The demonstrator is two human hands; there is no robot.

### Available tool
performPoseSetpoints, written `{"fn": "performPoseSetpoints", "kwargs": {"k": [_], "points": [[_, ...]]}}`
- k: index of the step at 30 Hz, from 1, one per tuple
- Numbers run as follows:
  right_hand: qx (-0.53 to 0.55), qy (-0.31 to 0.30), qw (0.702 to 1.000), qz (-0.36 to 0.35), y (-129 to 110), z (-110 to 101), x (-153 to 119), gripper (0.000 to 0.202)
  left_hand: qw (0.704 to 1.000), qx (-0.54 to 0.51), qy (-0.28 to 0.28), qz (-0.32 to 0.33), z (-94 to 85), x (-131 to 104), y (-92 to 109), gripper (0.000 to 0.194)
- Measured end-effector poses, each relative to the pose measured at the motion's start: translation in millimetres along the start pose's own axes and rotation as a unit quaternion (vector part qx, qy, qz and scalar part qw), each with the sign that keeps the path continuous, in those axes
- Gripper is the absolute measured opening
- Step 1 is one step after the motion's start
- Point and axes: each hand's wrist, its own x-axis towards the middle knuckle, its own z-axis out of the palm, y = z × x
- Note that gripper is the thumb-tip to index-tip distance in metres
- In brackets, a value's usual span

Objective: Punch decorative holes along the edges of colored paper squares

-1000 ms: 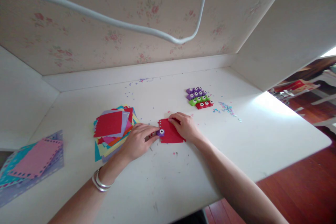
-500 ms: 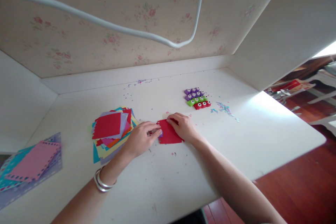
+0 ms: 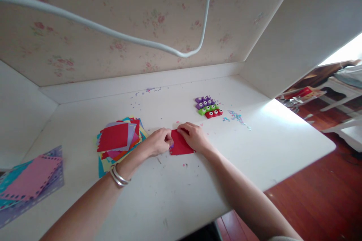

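Observation:
A red paper square [image 3: 182, 146] lies on the white desk [image 3: 181, 196] between my hands. My left hand [image 3: 160, 141] is closed at its left edge, around a small purple punch [image 3: 171, 145] that shows only in part beside the thumb. Small notches mark the paper's left edge and a lower corner. My right hand [image 3: 194, 135] rests on the paper's upper right part, its fingers together and pressing the sheet to the desk. Silver bangles circle my left wrist.
Left of my hands lies a pile of coloured papers [image 3: 114, 137]. Punched sheets [image 3: 34, 177] are at the far left. Rows of purple, green and red punches [image 3: 208, 106] stand at the back right, near blue confetti [image 3: 238, 117]. A white cable [image 3: 118, 35] hangs above.
My left fingers have curled in more tightly around the purple punch at the paper's left edge. My right hand stays on the paper. The whole view has shifted slightly.

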Motion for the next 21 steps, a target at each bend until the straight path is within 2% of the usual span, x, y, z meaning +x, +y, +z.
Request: {"fn": "performPoseSetpoints", "kwargs": {"k": [6, 10, 15, 21], "points": [[0.011, 0.002, 1.000, -0.011, 1, 0, 1, 0.015, 1.000, 0.016, 0.014, 0.007, -8.8, -12, 2, 0.013], [0.015, -0.003, 1.000, -0.020, 3, -1, 1, 0.014, 0.999, 0.011, 0.033, 0.025, -17.9, -25, -11, 0.015], [0.019, -0.012, 1.000, -0.020, 3, -4, 1, 0.015, 0.995, 0.045, 0.083, 0.017, -22.9, -39, -25, 0.025], [0.014, -0.018, 1.000, -0.016, 3, -4, 2, 0.015, 0.997, 0.066, 0.034, -0.016, -20.9, -49, -17, 0.032]]}}
